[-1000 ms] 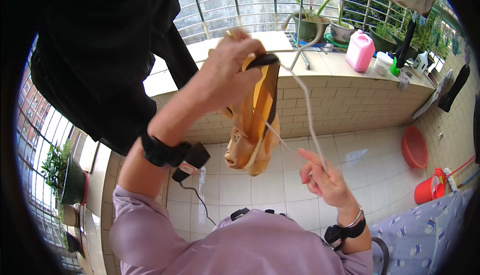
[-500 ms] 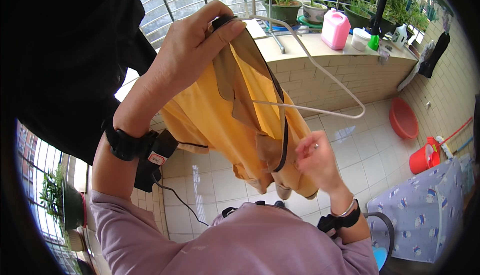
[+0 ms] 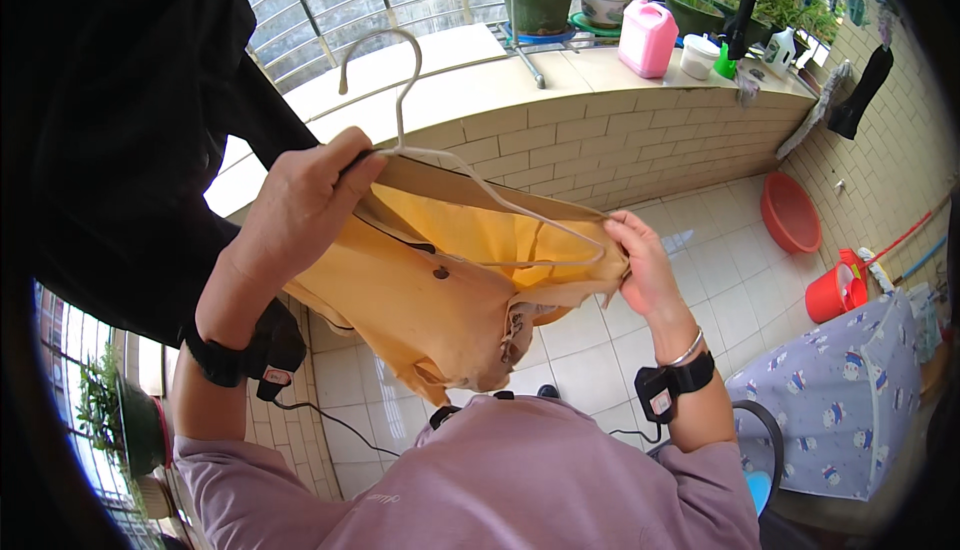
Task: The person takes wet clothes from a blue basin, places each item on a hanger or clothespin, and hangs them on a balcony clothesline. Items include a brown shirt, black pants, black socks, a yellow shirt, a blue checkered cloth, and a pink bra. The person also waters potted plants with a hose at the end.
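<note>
A yellow garment (image 3: 400, 275) with dark trim and a round button hangs stretched between my hands, its kind unclear. At its upper left edge, my left hand (image 3: 295, 195) is closed on the cloth, next to the neck of a white hanger (image 3: 401, 120). The hanger's hook points up, and its right arm and lower bar lie at the garment's opening. My right hand (image 3: 645, 265) pinches the garment's right upper edge, close to the hanger's right end. Whether my left fingers also grip the hanger is hidden.
Dark clothing (image 3: 130, 130) hangs close on the left. Ahead, a tiled ledge (image 3: 585, 70) bears potted plants and a pink jug (image 3: 648, 40). To the right are a red basin (image 3: 790, 215), a red bucket (image 3: 833, 295) and a patterned purple cover (image 3: 830, 400).
My right hand has moved up and taken hold of the garment's right edge. My left hand has lowered leftward, and the garment's top now stretches sideways. The hanger's hook has come into full view.
</note>
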Action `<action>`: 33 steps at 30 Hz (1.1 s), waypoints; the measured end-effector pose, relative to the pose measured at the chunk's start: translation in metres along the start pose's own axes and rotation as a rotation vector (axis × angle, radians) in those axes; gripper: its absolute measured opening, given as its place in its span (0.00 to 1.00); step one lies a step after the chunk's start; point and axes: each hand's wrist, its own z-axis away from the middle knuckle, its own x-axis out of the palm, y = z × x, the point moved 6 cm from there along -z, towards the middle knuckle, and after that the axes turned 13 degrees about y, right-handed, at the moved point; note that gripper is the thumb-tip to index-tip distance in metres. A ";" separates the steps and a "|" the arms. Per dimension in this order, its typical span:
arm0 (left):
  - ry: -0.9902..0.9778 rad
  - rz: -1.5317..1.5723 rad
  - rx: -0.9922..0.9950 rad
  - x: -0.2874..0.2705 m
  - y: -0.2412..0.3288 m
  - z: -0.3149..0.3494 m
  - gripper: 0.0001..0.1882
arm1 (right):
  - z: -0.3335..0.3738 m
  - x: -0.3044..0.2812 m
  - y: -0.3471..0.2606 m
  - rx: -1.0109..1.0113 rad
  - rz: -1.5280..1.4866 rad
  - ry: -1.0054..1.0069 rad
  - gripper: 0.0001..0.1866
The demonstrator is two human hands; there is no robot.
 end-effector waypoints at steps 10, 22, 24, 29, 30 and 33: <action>0.132 -0.070 -0.303 0.000 -0.034 0.033 0.10 | 0.081 0.075 -0.045 -0.385 1.217 -0.883 0.14; 0.292 0.089 0.078 0.015 0.024 0.029 0.07 | 0.066 0.217 -0.116 -0.535 0.598 -0.684 0.17; 0.344 0.151 0.046 0.009 0.026 0.029 0.06 | 0.071 0.220 -0.127 -0.617 0.614 -0.623 0.14; 0.515 0.393 -0.023 -0.016 0.026 0.039 0.05 | 0.095 0.205 -0.159 -0.997 0.605 -0.541 0.13; 0.454 0.410 0.123 -0.018 0.028 0.036 0.10 | 0.093 0.198 -0.156 -0.927 0.629 -0.508 0.12; 0.047 0.511 0.120 -0.008 0.021 0.052 0.31 | 0.083 0.187 -0.140 -0.816 0.604 -0.495 0.12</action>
